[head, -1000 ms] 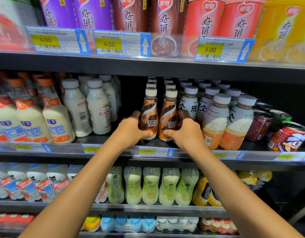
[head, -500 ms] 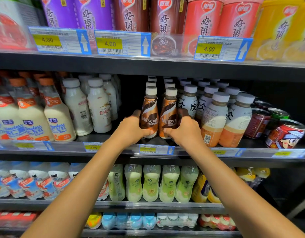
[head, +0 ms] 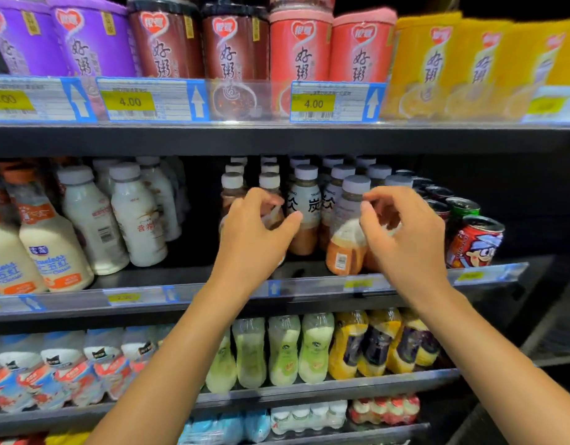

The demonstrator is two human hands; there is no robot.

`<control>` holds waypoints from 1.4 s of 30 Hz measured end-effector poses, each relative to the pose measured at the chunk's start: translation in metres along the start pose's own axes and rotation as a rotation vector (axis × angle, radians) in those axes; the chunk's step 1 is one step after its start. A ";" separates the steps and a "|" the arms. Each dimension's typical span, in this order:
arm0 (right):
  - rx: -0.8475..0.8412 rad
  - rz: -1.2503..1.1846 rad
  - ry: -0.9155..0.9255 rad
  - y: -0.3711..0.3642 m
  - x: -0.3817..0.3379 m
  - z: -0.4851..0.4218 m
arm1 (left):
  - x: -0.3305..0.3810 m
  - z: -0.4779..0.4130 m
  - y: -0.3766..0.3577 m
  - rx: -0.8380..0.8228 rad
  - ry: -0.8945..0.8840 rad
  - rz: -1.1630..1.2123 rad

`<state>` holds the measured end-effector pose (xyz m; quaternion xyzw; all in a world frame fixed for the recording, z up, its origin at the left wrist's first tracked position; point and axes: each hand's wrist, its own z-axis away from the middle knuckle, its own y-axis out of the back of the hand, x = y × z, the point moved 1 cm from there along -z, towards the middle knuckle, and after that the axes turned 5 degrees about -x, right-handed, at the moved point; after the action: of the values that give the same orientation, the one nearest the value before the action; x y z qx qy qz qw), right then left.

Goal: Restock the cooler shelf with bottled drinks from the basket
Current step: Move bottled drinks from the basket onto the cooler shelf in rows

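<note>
Two brown coffee bottles (head: 232, 187) stand mid-way along the middle shelf (head: 309, 289). Only their white caps and necks show, because the left hand (head: 254, 242) covers the rest. Its fingers curl loosely, thumb stuck out to the right; whether they touch a bottle cannot be told. The right hand (head: 405, 242), blurred, hangs before the tea bottles (head: 306, 207), fingers loosely curled, thumb apart, holding nothing. Cans (head: 476, 242) at the right sit half in shadow.
</note>
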<state>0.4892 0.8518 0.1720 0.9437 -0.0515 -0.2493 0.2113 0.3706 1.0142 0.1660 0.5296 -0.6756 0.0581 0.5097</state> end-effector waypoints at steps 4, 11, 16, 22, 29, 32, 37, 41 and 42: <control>0.040 0.067 -0.146 0.026 0.046 -0.006 | 0.018 -0.001 -0.052 -0.139 0.051 0.077; -0.380 0.108 -0.376 0.024 0.101 -0.006 | 0.032 -0.006 -0.107 -0.193 0.307 -0.202; -0.492 0.111 -0.427 0.015 0.112 -0.008 | 0.028 -0.011 -0.117 -0.191 0.350 -0.296; -0.531 0.091 -0.443 0.015 0.115 -0.014 | 0.029 -0.016 -0.116 -0.196 0.383 -0.233; -0.643 -0.175 -0.441 0.027 0.122 -0.021 | 0.014 -0.023 -0.112 -0.290 0.366 -0.021; -0.614 -0.146 -0.460 0.021 0.128 -0.021 | 0.017 -0.020 -0.115 -0.307 0.349 -0.060; -0.554 -0.091 -0.480 0.013 0.132 -0.021 | 0.018 -0.019 -0.118 -0.260 0.361 -0.204; -0.579 -0.292 -0.455 0.020 0.133 -0.023 | 0.013 -0.021 -0.115 -0.288 0.364 -0.150; -0.594 -0.329 -0.447 0.022 0.134 -0.023 | 0.012 -0.021 -0.115 -0.295 0.356 -0.130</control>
<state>0.6169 0.8134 0.1390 0.7599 0.1297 -0.4828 0.4155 0.4736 0.9695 0.1324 0.4731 -0.5405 0.0182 0.6955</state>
